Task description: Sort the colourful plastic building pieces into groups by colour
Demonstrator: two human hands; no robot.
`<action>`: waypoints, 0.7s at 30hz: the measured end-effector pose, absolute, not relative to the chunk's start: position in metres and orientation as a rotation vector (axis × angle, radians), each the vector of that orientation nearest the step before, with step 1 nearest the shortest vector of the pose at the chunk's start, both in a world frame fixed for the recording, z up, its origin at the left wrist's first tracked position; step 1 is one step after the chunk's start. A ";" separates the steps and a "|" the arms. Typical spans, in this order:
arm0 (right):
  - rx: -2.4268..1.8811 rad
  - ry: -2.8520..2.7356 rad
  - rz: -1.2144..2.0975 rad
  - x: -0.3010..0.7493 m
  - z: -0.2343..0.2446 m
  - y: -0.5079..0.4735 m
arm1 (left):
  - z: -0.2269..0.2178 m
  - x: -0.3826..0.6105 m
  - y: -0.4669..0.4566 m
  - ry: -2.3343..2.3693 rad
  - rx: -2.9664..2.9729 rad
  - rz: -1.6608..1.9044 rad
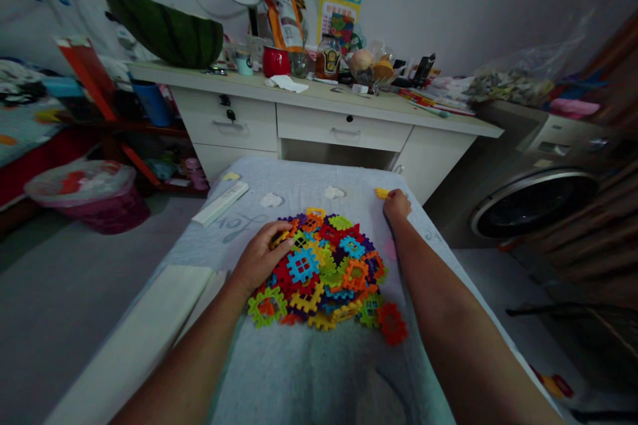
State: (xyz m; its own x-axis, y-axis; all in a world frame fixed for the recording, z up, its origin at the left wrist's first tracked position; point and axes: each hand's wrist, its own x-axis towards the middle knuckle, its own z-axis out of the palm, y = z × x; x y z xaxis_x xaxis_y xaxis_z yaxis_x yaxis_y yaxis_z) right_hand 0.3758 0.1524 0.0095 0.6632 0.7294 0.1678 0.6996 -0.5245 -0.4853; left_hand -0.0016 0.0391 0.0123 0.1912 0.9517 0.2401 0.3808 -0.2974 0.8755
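A heap of colourful plastic interlocking tiles (329,272) lies in the middle of a grey cloth-covered table (309,372). My left hand (262,254) rests on the heap's left edge, fingers curled round a yellow-orange tile. My right hand (397,204) reaches past the heap to the far right of the table, fingers closed on a small yellow tile (381,193) lying on the cloth. A red tile (391,323) lies loose at the heap's near right.
Two white patches (272,200) mark the cloth beyond the heap. A white flat box (220,203) sits at the far left edge. A cluttered white desk (319,113) stands behind, a washing machine (538,199) to the right, a pink bin (94,196) left.
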 end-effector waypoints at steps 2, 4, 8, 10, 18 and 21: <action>-2.320 -1.065 0.103 0.379 0.011 0.157 | 0.011 -0.002 0.039 1.249 1.782 1.079; -2.292 -1.048 0.103 0.381 0.012 0.162 | 0.011 -0.002 0.039 1.246 1.771 1.081; -2.288 -1.060 0.072 0.381 0.011 0.171 | 0.013 -0.001 0.038 1.250 1.768 1.082; -2.305 -1.091 0.054 0.380 0.008 0.173 | 0.014 -0.001 0.037 1.251 1.765 1.080; -2.359 -1.196 -0.013 0.377 0.003 0.172 | 0.012 -0.002 0.038 1.243 1.770 1.085; -2.325 -1.129 0.035 0.376 0.007 0.168 | 0.013 -0.002 0.038 1.234 1.769 1.083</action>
